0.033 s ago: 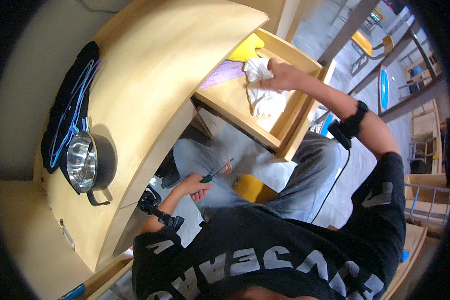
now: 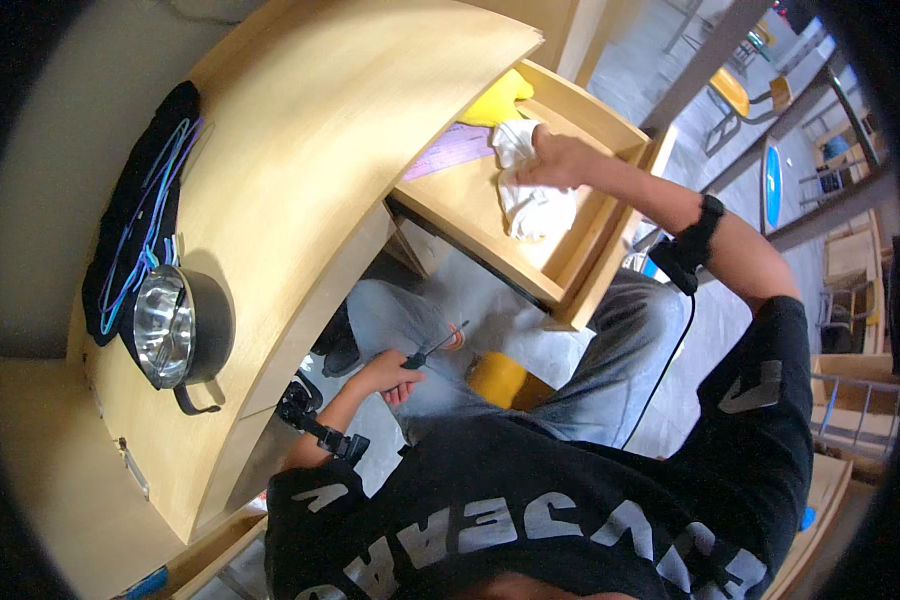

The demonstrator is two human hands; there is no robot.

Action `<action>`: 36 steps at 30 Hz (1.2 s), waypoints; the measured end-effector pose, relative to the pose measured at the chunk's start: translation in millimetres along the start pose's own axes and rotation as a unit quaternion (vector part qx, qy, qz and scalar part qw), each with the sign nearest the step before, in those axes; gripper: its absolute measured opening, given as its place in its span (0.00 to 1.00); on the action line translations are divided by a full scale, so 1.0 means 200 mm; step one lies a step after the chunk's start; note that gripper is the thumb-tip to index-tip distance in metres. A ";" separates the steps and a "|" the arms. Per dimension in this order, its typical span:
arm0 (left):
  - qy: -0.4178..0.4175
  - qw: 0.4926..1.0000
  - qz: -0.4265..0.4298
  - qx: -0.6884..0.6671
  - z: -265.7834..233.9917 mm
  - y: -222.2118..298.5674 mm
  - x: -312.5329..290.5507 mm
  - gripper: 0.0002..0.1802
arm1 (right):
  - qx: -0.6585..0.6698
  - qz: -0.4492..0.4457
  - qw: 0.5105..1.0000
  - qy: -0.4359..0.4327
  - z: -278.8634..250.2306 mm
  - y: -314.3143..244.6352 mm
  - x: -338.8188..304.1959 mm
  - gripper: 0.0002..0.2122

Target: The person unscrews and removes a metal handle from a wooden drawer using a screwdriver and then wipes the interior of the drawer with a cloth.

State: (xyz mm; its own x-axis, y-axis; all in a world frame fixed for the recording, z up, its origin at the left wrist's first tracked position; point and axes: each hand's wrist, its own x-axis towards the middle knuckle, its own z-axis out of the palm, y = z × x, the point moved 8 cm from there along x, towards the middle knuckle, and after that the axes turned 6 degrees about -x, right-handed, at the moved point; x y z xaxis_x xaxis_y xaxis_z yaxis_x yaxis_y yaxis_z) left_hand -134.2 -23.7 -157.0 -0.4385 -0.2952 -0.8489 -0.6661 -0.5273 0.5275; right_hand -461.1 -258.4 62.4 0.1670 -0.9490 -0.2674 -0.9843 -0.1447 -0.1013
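My left hand (image 2: 390, 376) is closed around the dark handle of a screwdriver (image 2: 432, 350), over my left knee. The thin metal shaft points away and to the right. In the pulled-out wooden drawer (image 2: 490, 238), my right hand (image 2: 560, 162) is at a crumpled white cloth (image 2: 538, 208). Its fingers are closed on the upper part of the cloth, and the fingertips are partly hidden. Beside the cloth lie a flat purple piece (image 2: 452, 150) and a soft-looking yellow thing (image 2: 498, 102), both partly covered by the tabletop.
On the curved wooden tabletop (image 2: 330, 130) stands a steel pot (image 2: 164, 330) with a dark handle. Behind it lies black fabric (image 2: 120, 220) with blue and purple cords. A yellow object (image 2: 505, 380) sits on the floor between my legs. Chairs and metal frames stand at the right.
The view has shifted slightly. The white cloth has changed its folds a little under my right hand. My left hand keeps its grip on the screwdriver, whose shaft tilts slightly differently.
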 end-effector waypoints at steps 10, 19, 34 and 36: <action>0.014 0.996 0.025 -0.089 -0.11 -0.12 -0.01 0.21 | 0.008 -0.174 0.985 -0.011 0.03 -0.14 0.15 0.24; 0.076 0.995 0.068 -0.025 -0.06 0.14 0.03 0.21 | -0.205 -0.194 0.957 -0.065 0.21 -0.39 0.37 0.16; 0.024 1.000 0.014 0.012 -0.03 0.10 0.07 0.24 | -0.203 -0.188 0.954 0.116 0.05 -0.38 0.45 0.32; 0.021 1.000 0.021 0.006 -0.05 0.08 0.06 0.25 | -0.232 -0.198 0.939 0.161 0.04 -0.37 0.48 0.33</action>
State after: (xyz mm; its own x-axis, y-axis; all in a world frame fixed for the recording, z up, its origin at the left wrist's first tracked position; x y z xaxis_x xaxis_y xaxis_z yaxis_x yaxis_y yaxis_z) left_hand -144.3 -43.5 -160.0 -0.4404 -0.3504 -0.8266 -0.6555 -0.5036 0.5628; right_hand -371.7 -336.1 36.2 0.5720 -0.8201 0.0137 -0.7806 -0.5391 0.3163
